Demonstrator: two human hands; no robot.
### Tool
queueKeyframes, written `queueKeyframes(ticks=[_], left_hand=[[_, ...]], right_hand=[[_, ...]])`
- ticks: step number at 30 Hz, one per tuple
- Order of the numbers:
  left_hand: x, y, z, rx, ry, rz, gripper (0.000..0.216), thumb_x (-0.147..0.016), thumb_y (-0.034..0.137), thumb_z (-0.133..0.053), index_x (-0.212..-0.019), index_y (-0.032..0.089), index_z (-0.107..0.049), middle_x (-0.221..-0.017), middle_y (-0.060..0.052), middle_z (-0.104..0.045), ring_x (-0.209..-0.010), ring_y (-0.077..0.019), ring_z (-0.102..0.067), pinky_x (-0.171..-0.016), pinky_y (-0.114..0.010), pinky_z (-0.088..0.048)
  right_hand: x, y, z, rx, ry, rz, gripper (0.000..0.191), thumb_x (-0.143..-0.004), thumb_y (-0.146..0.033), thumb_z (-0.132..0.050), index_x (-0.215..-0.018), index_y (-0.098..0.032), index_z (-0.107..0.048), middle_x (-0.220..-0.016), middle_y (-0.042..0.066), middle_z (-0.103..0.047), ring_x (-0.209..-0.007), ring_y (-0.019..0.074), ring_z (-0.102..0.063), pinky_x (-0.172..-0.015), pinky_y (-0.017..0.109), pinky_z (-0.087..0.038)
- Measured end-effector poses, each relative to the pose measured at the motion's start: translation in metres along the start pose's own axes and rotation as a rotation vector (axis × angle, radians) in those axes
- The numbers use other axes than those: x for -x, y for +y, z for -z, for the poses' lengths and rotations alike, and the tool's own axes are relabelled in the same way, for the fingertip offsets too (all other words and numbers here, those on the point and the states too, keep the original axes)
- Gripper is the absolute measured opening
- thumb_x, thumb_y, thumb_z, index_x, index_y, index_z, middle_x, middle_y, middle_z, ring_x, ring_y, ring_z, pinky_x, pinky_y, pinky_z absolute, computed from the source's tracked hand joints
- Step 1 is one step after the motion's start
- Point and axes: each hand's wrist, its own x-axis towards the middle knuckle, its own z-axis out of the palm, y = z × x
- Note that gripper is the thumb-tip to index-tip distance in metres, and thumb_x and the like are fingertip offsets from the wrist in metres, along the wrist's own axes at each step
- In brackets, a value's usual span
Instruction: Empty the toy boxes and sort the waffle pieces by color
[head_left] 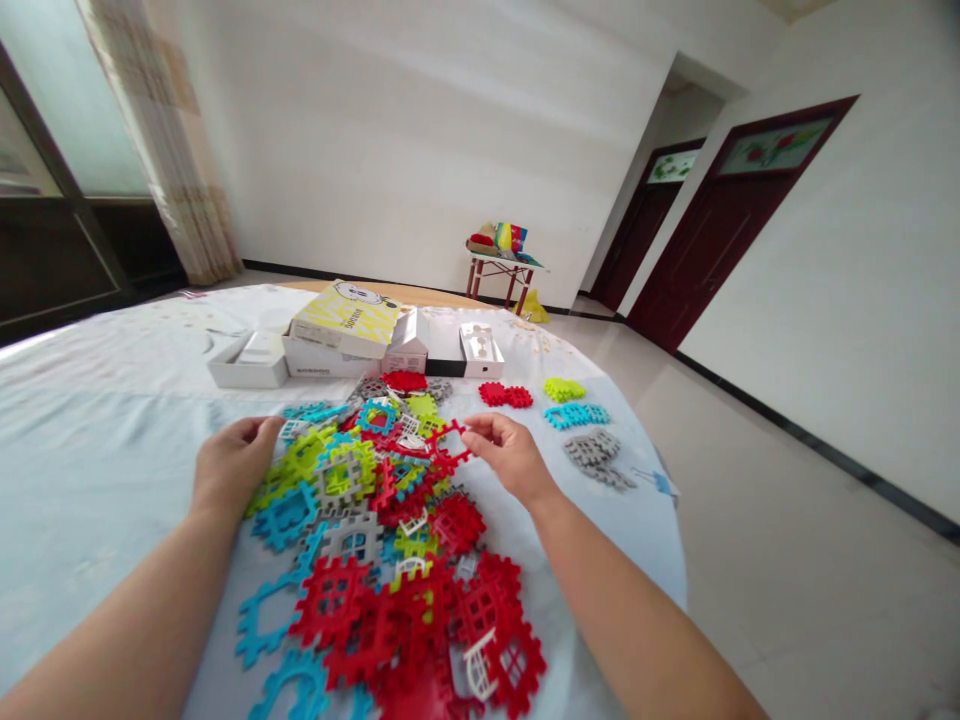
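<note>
A big heap of flat interlocking plastic tiles (pixel 390 530) in red, blue, green and grey lies on the pale tablecloth (pixel 97 450) in front of me. My right hand (pixel 510 455) pinches the edge of a red tile (pixel 448 445) at the heap's far right side. My left hand (pixel 232 465) rests curled on the heap's left edge, fingers touching green and blue tiles; whether it grips one is hidden. To the right lie sorted small stacks: red tiles (pixel 505 395), green tiles (pixel 562 389), blue tiles (pixel 576 414) and grey tiles (pixel 596 455).
Behind the heap stand open white boxes (pixel 251 362) and a yellow-lidded box (pixel 346 320). The round table's edge (pixel 667 520) curves close on the right, tiled floor beyond. A small red-legged table (pixel 501 268) with bags stands by the far wall; dark doors on the right.
</note>
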Motion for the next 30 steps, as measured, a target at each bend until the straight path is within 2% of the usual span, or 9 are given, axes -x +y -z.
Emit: queueKeyframes(ticks=[3, 8, 11, 14, 20, 25, 27, 30], left_hand=[[-0.001, -0.001, -0.001, 0.014, -0.002, -0.001, 0.041, -0.074, 0.045, -0.049, -0.096, 0.015, -0.069, -0.076, -0.004, -0.066, -0.073, -0.0167, -0.056, -0.061, -0.023, -0.038], [-0.004, -0.005, -0.003, 0.016, -0.007, 0.020, 0.041, -0.075, 0.047, -0.048, -0.093, 0.017, -0.068, -0.073, -0.004, -0.064, -0.072, -0.0171, -0.057, -0.059, -0.023, -0.037], [-0.005, -0.007, -0.005, 0.009, -0.013, 0.025, 0.041, -0.075, 0.047, -0.048, -0.094, 0.017, -0.068, -0.073, -0.003, -0.064, -0.071, -0.0171, -0.056, -0.059, -0.024, -0.038], [-0.006, -0.007, -0.006, 0.003, -0.016, 0.019, 0.041, -0.075, 0.047, -0.047, -0.093, 0.018, -0.068, -0.073, -0.004, -0.064, -0.072, -0.0176, -0.057, -0.060, -0.024, -0.038], [-0.006, -0.008, -0.006, -0.011, -0.020, 0.014, 0.040, -0.075, 0.047, -0.047, -0.093, 0.018, -0.068, -0.075, -0.004, -0.065, -0.074, -0.0181, -0.057, -0.060, -0.024, -0.038], [-0.007, -0.010, -0.007, -0.013, -0.016, 0.010, 0.039, -0.075, 0.046, -0.048, -0.093, 0.019, -0.068, -0.075, -0.003, -0.065, -0.073, -0.0174, -0.057, -0.060, -0.024, -0.037], [-0.006, -0.010, -0.008, -0.019, -0.013, 0.010, 0.039, -0.075, 0.046, -0.048, -0.093, 0.018, -0.069, -0.074, -0.004, -0.065, -0.072, -0.0169, -0.057, -0.059, -0.023, -0.037], [-0.004, -0.008, -0.007, -0.014, -0.003, 0.007, 0.039, -0.075, 0.045, -0.048, -0.094, 0.017, -0.069, -0.072, -0.003, -0.064, -0.069, -0.0159, -0.056, -0.058, -0.023, -0.036]], right_hand=[[-0.030, 0.019, 0.033, 0.043, 0.209, -0.025, 0.033, -0.069, -0.036, -0.064, -0.094, -0.015, -0.063, -0.077, 0.003, -0.065, -0.067, 0.0121, -0.057, -0.062, 0.024, -0.046], [-0.074, 0.044, 0.081, 0.318, 0.427, -0.152, 0.035, -0.072, -0.033, -0.055, -0.100, -0.013, -0.062, -0.077, 0.004, -0.067, -0.063, 0.0136, -0.060, -0.054, 0.022, -0.046], [-0.094, 0.051, 0.101, 0.473, 0.502, -0.200, 0.033, -0.073, -0.029, -0.052, -0.099, -0.014, -0.064, -0.077, 0.005, -0.069, -0.066, 0.0151, -0.062, -0.056, 0.023, -0.047], [-0.111, 0.059, 0.115, 0.537, 0.522, -0.223, 0.029, -0.071, -0.025, -0.053, -0.095, -0.016, -0.066, -0.075, 0.004, -0.069, -0.070, 0.0164, -0.064, -0.061, 0.024, -0.048], [-0.123, 0.072, 0.123, 0.666, 0.514, -0.265, 0.021, -0.066, -0.018, -0.056, -0.082, -0.015, -0.070, -0.078, 0.008, -0.070, -0.082, 0.0213, -0.065, -0.075, 0.028, -0.048], [-0.112, 0.067, 0.121, 0.732, 0.502, -0.191, 0.028, -0.071, -0.018, -0.051, -0.092, -0.015, -0.068, -0.099, 0.011, -0.068, -0.097, 0.0216, -0.061, -0.089, 0.031, -0.043], [-0.105, 0.064, 0.115, 0.733, 0.466, -0.151, 0.029, -0.073, -0.021, -0.050, -0.095, -0.016, -0.067, -0.101, 0.009, -0.068, -0.095, 0.0198, -0.061, -0.089, 0.031, -0.044], [-0.090, 0.060, 0.099, 0.658, 0.374, -0.092, 0.028, -0.076, -0.027, -0.049, -0.095, -0.017, -0.066, -0.092, 0.007, -0.070, -0.085, 0.0179, -0.063, -0.079, 0.030, -0.048]])
